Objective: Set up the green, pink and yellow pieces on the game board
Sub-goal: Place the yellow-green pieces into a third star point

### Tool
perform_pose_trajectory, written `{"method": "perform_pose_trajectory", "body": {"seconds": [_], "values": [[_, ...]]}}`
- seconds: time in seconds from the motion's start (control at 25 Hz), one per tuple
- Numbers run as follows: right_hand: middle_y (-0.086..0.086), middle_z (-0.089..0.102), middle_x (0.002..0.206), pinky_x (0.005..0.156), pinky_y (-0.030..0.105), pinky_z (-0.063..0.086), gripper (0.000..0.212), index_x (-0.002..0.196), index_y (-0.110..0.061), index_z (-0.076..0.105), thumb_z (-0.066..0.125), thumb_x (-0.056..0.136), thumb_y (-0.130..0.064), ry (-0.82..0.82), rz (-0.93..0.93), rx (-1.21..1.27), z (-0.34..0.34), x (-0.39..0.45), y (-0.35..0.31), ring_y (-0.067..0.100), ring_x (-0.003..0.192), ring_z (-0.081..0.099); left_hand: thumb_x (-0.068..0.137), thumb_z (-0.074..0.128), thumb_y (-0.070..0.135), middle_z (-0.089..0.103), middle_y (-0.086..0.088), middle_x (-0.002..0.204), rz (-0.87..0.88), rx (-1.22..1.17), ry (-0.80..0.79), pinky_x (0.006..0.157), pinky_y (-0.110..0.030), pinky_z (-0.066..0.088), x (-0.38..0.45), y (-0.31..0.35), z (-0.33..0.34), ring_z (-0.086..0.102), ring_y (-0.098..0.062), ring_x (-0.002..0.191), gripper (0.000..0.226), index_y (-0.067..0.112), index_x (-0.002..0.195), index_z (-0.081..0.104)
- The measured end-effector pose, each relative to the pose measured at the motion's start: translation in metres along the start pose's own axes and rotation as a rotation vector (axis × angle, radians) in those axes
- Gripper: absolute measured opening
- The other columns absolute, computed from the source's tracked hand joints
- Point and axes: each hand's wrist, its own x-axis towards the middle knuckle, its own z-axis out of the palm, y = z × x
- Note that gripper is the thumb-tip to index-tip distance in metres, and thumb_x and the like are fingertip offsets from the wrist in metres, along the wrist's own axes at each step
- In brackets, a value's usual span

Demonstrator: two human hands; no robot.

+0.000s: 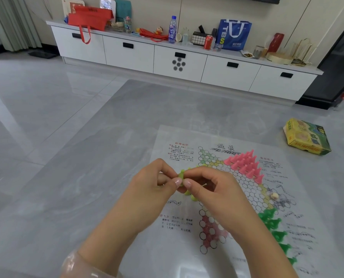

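The step in hand seems to be the placing of the small yellow-green plastic cone pieces, the last colour that is not yet in order. To do it well, I think the person should separate one piece from the bunch, turn it with the wide base down, and set it in one circle of the yellow corner of the thin printed paper game board, without pushing the paper, because it lies loose on the grey stone counter and can slide.

The left hand and the right hand meet above the left part of the board, thumb tips close together. Both hands are closed on the yellow-green pieces: the left pinches one between thumb and fingers, and the right holds several under its curled fingers, some showing below it. How many there are, I cannot tell.

The pink plastic cone pieces stand together in a triangle at the far corner of the board. The green plastic cone pieces stand along the right corner, near the edge of the picture.
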Motion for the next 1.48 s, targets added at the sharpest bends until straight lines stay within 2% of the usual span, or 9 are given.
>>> {"method": "perform_pose_trajectory", "body": {"seconds": [0.2, 0.32, 0.48, 0.6, 0.84, 1.0, 1.16, 1.32, 1.48], "values": [[-0.008, 0.071, 0.07, 0.062, 0.016, 0.049, 0.011, 0.079, -0.019, 0.07, 0.065, 0.079, -0.009, 0.017, -0.032, 0.013, -0.001, -0.001, 0.0, 0.004, 0.065, 0.064, 0.086, 0.057, 0.019, 0.065, 0.011, 0.066, 0.023, -0.067, -0.015, 0.046, -0.007, 0.032, -0.001, 0.003, 0.001, 0.046, 0.005, 0.041, 0.009, 0.02, 0.078, 0.063], [-0.01, 0.069, 0.066, 0.056, 0.01, 0.046, 0.01, 0.077, -0.019, 0.068, 0.066, 0.079, -0.01, 0.152, 0.0, -0.018, -0.008, -0.001, 0.0, -0.002, 0.058, 0.06, 0.085, 0.052, 0.014, 0.061, 0.008, 0.078, -0.065, -0.164, 0.017, 0.062, -0.019, 0.035, 0.001, 0.003, 0.001, 0.046, -0.002, 0.055, 0.016, 0.027, 0.086, 0.061], [-0.015, 0.061, 0.069, 0.053, 0.009, 0.041, 0.009, 0.077, -0.025, 0.061, 0.061, 0.083, -0.017, 0.362, 0.129, -0.437, -0.023, -0.001, 0.012, -0.002, 0.061, 0.057, 0.083, 0.039, -0.004, 0.057, 0.002, 0.085, -0.123, -0.193, 0.083, 0.065, -0.024, 0.036, 0.005, 0.0, 0.0, 0.044, -0.012, 0.065, 0.03, 0.023, 0.084, 0.052], [-0.014, 0.06, 0.072, 0.056, 0.015, 0.042, 0.008, 0.08, -0.023, 0.061, 0.058, 0.085, -0.018, 0.29, 0.201, -0.652, -0.024, -0.002, 0.022, 0.0, 0.065, 0.056, 0.083, 0.034, -0.01, 0.056, 0.003, 0.083, -0.123, -0.167, 0.089, 0.071, -0.023, 0.042, 0.006, -0.003, 0.0, 0.05, -0.012, 0.072, 0.034, 0.02, 0.082, 0.051], [-0.008, 0.063, 0.08, 0.057, 0.019, 0.042, 0.007, 0.085, -0.023, 0.062, 0.056, 0.085, -0.02, 0.191, 0.229, -0.769, -0.015, 0.0, 0.028, 0.009, 0.071, 0.058, 0.086, 0.045, -0.009, 0.065, -0.004, 0.097, -0.073, -0.261, 0.052, 0.08, -0.018, 0.052, 0.007, -0.006, -0.001, 0.066, -0.013, 0.091, 0.026, 0.012, 0.088, 0.059], [-0.008, 0.064, 0.082, 0.063, 0.022, 0.045, 0.006, 0.084, -0.023, 0.062, 0.057, 0.085, -0.021, 0.189, 0.217, -0.768, -0.014, -0.001, 0.027, 0.01, 0.073, 0.058, 0.088, 0.048, -0.003, 0.069, -0.011, 0.09, -0.081, -0.357, 0.084, 0.067, -0.012, 0.054, 0.008, -0.007, -0.002, 0.07, -0.01, 0.076, 0.018, 0.008, 0.084, 0.061], [-0.007, 0.064, 0.084, 0.063, 0.023, 0.044, 0.006, 0.086, -0.023, 0.062, 0.056, 0.086, -0.024, 0.205, 0.201, -0.792, -0.012, 0.0, 0.027, 0.012, 0.075, 0.058, 0.087, 0.056, 0.008, 0.072, -0.006, 0.075, -0.085, -0.337, 0.104, 0.056, -0.015, 0.054, 0.005, -0.002, -0.003, 0.066, -0.009, 0.057, 0.008, 0.006, 0.082, 0.061], [-0.006, 0.063, 0.085, 0.062, 0.025, 0.042, 0.005, 0.085, -0.023, 0.061, 0.056, 0.085, -0.025, 0.213, 0.201, -0.803, -0.009, 0.001, 0.028, 0.014, 0.075, 0.057, 0.086, 0.057, 0.021, 0.072, 0.003, 0.065, -0.086, -0.258, 0.11, 0.043, -0.015, 0.044, 0.004, 0.001, -0.004, 0.054, -0.006, 0.042, 0.014, 0.009, 0.08, 0.061], [-0.006, 0.063, 0.085, 0.064, 0.026, 0.044, 0.006, 0.082, -0.023, 0.059, 0.055, 0.086, -0.025, 0.209, 0.2, -0.799, -0.007, 0.001, 0.027, 0.013, 0.077, 0.057, 0.089, 0.052, 0.027, 0.073, 0.004, 0.068, -0.094, -0.234, 0.105, 0.041, -0.014, 0.04, 0.005, 0.002, -0.003, 0.05, -0.006, 0.039, 0.022, 0.007, 0.085, 0.06]]}}
